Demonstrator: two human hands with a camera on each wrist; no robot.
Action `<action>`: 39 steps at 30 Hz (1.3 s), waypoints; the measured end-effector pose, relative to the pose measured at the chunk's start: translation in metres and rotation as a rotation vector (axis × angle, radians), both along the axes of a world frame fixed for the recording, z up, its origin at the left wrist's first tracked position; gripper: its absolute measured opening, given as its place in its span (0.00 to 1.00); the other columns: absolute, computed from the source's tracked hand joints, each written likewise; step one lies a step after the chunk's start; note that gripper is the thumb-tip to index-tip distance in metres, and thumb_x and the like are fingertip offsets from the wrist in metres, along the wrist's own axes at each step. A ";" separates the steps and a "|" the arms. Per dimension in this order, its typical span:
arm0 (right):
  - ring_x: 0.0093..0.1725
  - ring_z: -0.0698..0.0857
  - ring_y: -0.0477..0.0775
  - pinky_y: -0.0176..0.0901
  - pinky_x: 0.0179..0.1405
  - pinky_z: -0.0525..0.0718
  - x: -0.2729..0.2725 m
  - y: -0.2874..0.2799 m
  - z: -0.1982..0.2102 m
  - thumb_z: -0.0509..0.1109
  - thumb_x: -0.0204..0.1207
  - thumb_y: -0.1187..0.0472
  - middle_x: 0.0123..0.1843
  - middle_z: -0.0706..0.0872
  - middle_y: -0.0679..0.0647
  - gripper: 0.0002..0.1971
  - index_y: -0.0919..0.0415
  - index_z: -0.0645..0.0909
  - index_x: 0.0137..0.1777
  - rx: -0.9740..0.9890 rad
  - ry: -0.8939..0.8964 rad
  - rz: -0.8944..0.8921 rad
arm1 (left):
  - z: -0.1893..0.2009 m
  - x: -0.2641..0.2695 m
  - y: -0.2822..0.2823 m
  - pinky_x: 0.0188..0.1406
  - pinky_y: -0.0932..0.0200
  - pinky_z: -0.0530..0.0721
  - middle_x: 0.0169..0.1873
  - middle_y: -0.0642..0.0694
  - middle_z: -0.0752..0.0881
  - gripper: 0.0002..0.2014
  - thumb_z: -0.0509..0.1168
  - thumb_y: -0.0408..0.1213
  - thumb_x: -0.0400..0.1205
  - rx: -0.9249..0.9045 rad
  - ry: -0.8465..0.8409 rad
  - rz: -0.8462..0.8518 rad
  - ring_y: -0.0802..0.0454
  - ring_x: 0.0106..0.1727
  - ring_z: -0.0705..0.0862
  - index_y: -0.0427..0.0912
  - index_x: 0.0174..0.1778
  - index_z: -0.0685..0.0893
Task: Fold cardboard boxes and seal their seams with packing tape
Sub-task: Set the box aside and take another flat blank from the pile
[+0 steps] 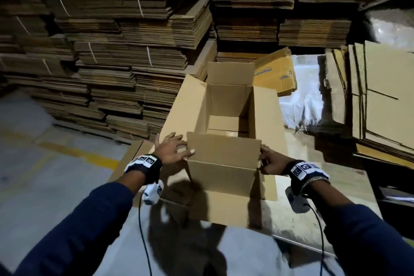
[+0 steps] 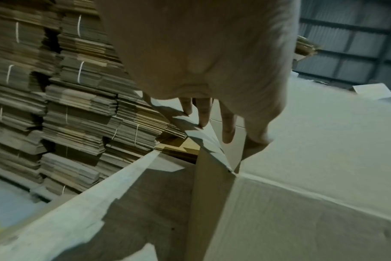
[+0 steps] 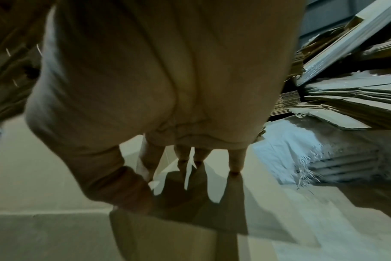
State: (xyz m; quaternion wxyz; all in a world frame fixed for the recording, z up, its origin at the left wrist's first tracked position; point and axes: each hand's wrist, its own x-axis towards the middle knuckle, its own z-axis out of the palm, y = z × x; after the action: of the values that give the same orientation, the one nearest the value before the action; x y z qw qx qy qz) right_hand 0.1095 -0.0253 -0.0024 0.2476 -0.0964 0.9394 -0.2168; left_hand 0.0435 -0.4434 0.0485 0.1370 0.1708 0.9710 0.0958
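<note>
**Both hands at the near flap of an open cardboard box**

Beyond both hands rise the stacks of flattened cardboard [image 1: 107, 40], bundles tied with white string, filling the far wall. Leaning flat sheets [image 1: 378, 96] stand off to the right of the right hand.

The cardboard box [image 1: 224, 107] stands upright on the bench [image 1: 302, 219], directly between and ahead of the two hands, its top open and its four flaps up or splayed outward. The near flap [image 1: 224, 149] stands up, tilted slightly, spanning the gap from one hand to the other.

Both forearms, in dark blue sleeves, reach forward from the lower corners and converge on that flap.

The left hand [image 1: 172, 149] lies at the flap's left edge, fingers spread and fairly straight; the thumb rests on the flap's near face, while the fingers reach past the edge toward the long side flap. This grip is open, pressing rather than clasping. In the left wrist view the fingers [image 2: 228, 127] point down along the box corner.

The right hand [image 1: 270, 160] meets the flap's right edge, fingers extended toward it and touching cardboard; the right wrist view shows the fingers [image 3: 234, 162] straight, tips on a cardboard surface. This grip is likewise open.
</note>
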 end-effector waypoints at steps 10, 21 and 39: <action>0.54 0.87 0.59 0.52 0.54 0.84 0.009 -0.021 0.039 0.63 0.80 0.26 0.54 0.89 0.50 0.27 0.42 0.76 0.71 0.005 0.085 -0.286 | -0.033 -0.023 0.016 0.81 0.32 0.64 0.81 0.45 0.74 0.48 0.68 0.73 0.76 0.035 -0.047 0.110 0.41 0.81 0.73 0.51 0.88 0.67; 0.90 0.60 0.63 0.56 0.82 0.71 0.004 -0.054 0.008 0.51 0.94 0.46 0.94 0.42 0.58 0.32 0.52 0.45 0.93 0.280 0.159 -0.213 | -0.028 -0.085 0.015 0.46 0.51 0.85 0.42 0.51 0.88 0.26 0.81 0.68 0.66 0.104 -0.112 0.051 0.48 0.46 0.86 0.50 0.43 0.85; 0.60 0.87 0.67 0.54 0.57 0.86 -0.121 -0.040 0.058 0.63 0.87 0.41 0.60 0.89 0.64 0.22 0.59 0.82 0.65 0.324 0.169 -0.452 | -0.009 -0.220 0.066 0.64 0.45 0.81 0.72 0.36 0.80 0.33 0.72 0.60 0.83 0.038 -0.009 -0.107 0.35 0.70 0.81 0.39 0.75 0.75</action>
State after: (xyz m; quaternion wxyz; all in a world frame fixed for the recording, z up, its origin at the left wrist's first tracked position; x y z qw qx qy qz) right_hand -0.0113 -0.0654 0.0558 0.1261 0.1383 0.9767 -0.1047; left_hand -0.1770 -0.3772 0.0396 0.1433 0.2248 0.9578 0.1074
